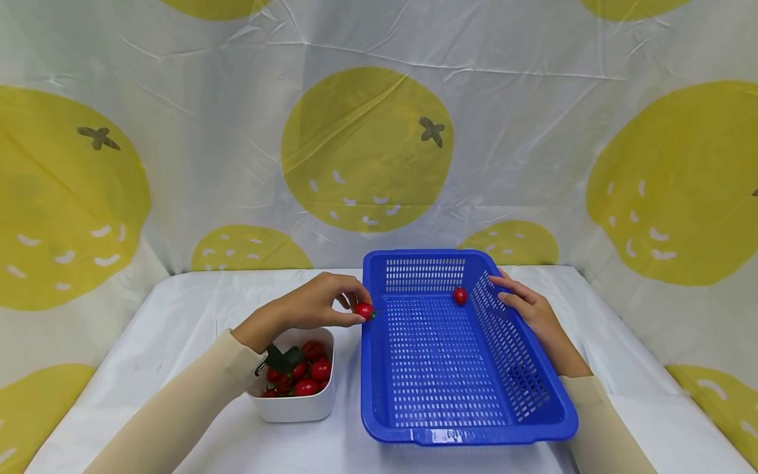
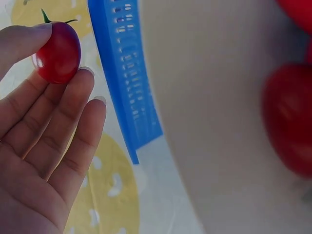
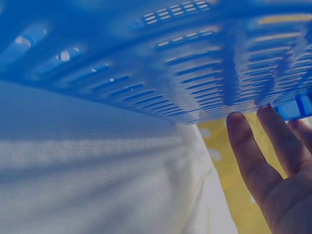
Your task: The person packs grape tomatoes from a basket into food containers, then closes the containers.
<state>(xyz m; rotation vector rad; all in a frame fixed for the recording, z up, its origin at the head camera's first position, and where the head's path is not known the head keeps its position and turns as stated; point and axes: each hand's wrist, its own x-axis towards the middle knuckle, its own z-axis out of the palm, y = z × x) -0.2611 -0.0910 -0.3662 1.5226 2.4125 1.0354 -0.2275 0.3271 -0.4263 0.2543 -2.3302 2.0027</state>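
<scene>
My left hand [image 1: 322, 304] pinches a red cherry tomato [image 1: 364, 311] with a green stem between thumb and fingertips, at the left rim of a blue perforated plastic basket [image 1: 372, 368]. In the left wrist view, the tomato [image 2: 58, 52] sits under the thumb, the other fingers spread below it. My right hand [image 1: 533, 316] holds the basket's right rim, with thumb and a finger over the edge. Several fingers [image 3: 248, 156] reach up along the basket's outer side in the right wrist view. One cherry tomato [image 1: 460, 295] lies inside the basket, near its far right corner.
Below my left wrist stands a white square bowl [image 1: 296, 409] with several cherry tomatoes [image 1: 306, 387] in it, left of the basket. Both stand on a white cloth-covered table [image 1: 195, 309]. A curtain [image 1: 515, 59] with yellow fruit prints hangs behind and at the sides.
</scene>
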